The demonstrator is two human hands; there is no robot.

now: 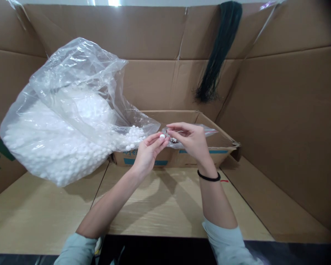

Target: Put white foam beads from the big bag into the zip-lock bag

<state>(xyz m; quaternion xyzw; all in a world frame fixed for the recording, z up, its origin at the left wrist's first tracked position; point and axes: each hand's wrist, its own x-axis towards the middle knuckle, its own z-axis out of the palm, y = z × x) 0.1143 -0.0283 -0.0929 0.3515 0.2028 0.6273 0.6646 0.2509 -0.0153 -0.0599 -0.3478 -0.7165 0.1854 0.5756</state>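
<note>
Between the fingertips of my left hand (149,151) is a small white ball (162,136). My right hand (191,139) is closed in a pinch right beside it; whatever is between thumb and forefinger is too small to make out. Just behind my right hand lies a clear zip bag (211,131) with some small dark bits near its opening. On the left, a large clear plastic bag (79,70) full of white balls (57,147) leans toward my hands, its mouth open with loose balls (135,135) close to my left hand.
Under my hands stands an open cardboard box (143,162) on the wooden table (143,206). A bundle of dark green strands (223,48) hangs over the tall cardboard wall (154,33) behind. Cardboard walls also rise on both sides.
</note>
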